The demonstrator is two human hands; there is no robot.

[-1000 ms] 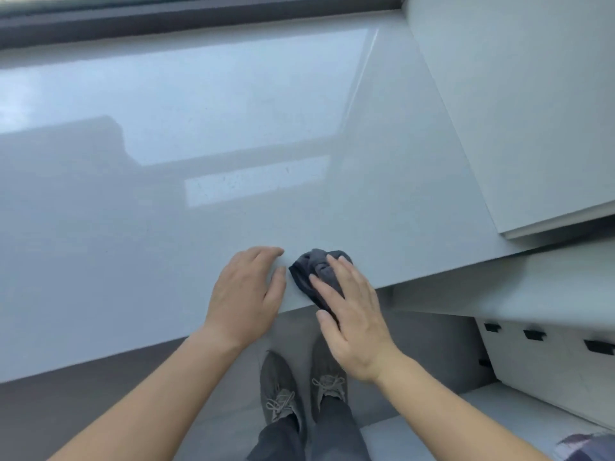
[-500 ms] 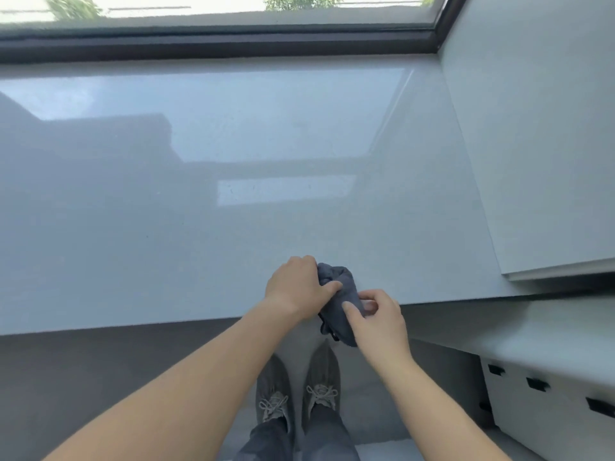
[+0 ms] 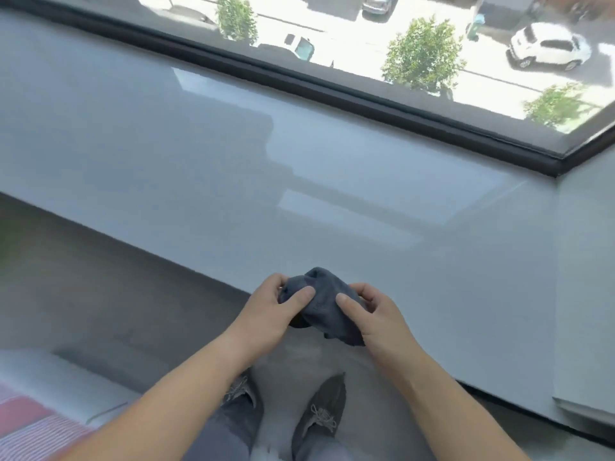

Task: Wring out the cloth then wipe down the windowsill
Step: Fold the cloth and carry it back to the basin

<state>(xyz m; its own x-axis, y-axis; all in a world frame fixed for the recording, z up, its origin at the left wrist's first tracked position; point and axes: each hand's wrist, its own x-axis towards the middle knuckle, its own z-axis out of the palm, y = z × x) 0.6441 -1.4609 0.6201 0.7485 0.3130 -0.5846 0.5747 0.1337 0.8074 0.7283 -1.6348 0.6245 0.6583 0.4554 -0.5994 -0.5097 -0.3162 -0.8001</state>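
Glossy pale-grey windowsill [image 3: 199, 168] below a dark window frame [image 3: 299, 82], bright reflections across its surface.

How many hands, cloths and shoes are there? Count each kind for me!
Hands: 2 (left hand, right hand)
Cloth: 1
Shoes: 2
Total: 5

The grey cloth [image 3: 324, 304] is no longer pressed flat on the windowsill [image 3: 299, 178]. It is now lifted and gripped, bunched, between the left hand [image 3: 269, 314] and the right hand [image 3: 379, 314] at the sill's front edge. Far more of the window [image 3: 366, 34] is now taken in.
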